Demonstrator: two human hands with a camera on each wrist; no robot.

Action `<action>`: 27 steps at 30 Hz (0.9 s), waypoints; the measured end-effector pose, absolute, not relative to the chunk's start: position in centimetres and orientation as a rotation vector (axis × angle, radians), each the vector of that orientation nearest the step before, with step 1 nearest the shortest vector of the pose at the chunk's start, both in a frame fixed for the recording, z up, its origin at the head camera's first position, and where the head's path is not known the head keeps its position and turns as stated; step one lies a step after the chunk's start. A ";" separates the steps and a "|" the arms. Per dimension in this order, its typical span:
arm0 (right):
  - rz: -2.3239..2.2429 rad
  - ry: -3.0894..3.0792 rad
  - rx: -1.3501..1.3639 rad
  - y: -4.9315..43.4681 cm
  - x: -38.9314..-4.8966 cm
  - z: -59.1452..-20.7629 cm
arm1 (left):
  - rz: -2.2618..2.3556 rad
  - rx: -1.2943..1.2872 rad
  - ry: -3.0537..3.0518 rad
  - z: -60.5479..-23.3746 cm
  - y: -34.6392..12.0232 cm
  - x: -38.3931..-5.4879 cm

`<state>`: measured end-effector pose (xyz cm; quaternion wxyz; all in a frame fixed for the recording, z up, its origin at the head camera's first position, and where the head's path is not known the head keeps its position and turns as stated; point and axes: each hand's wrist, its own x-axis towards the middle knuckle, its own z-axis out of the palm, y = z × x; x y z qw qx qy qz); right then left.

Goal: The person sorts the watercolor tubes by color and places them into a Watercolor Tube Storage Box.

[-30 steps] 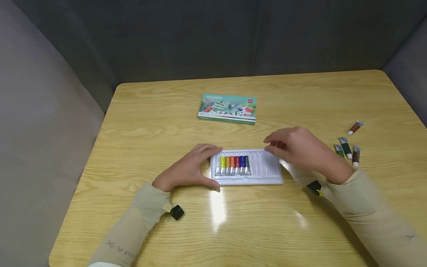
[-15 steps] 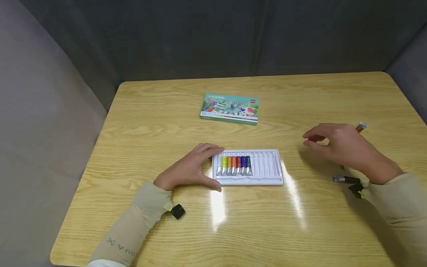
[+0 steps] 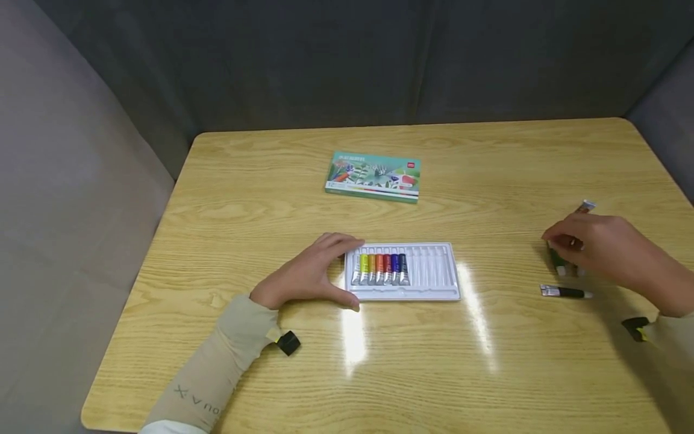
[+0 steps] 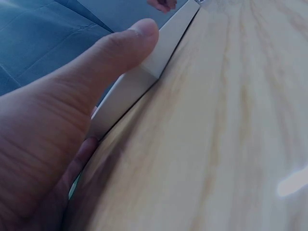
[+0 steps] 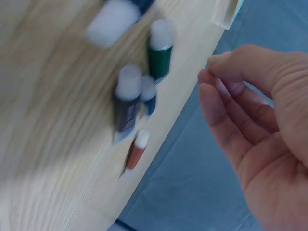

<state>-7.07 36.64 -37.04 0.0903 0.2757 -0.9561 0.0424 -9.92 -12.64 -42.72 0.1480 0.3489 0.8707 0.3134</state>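
My left hand (image 3: 311, 274) grips the left end of a white plastic paint tray (image 3: 403, 295), thumb at the near edge and fingers at the far edge. Several paint tubes (image 3: 381, 269) lie side by side in its left slots, from white and yellow through red to blue and black; the right slots hold none. Over loose tubes at the right hovers my right hand (image 3: 602, 244), thumb and fingertips close together with nothing between them in the right wrist view. Beneath it are a green tube (image 5: 160, 57), a dark tube (image 5: 126, 108) and a smaller dark one (image 5: 149, 96).
A black tube (image 3: 569, 292) lies crosswise nearer the person. Beyond the right hand is a reddish-brown tube (image 3: 585, 207). A green illustrated paint box (image 3: 373, 176) lies flat behind the tray on the wooden table (image 3: 244, 199). Dark partitions (image 3: 303, 66) enclose the back and sides.
My right hand has moved from the tray's far right corner rightward to the loose tubes, uncovering the tray's right slots. The left hand has stayed at the tray's left end.
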 end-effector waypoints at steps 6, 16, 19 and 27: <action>0.067 -2.957 0.779 37.7 -6.6 -37.6 | 0.904 0.997 2.505 -42.8 -12.7 -10.0; 0.175 -2.843 0.912 37.8 -6.2 -38.9 | 0.910 0.998 2.504 -42.8 -12.7 -9.9; 0.174 -2.774 0.987 37.8 -6.4 -39.2 | 0.912 1.002 2.506 -42.8 -12.7 -9.9; 0.193 -2.790 0.988 37.4 -6.8 -39.1 | 0.909 0.999 2.504 -42.9 -12.7 -9.9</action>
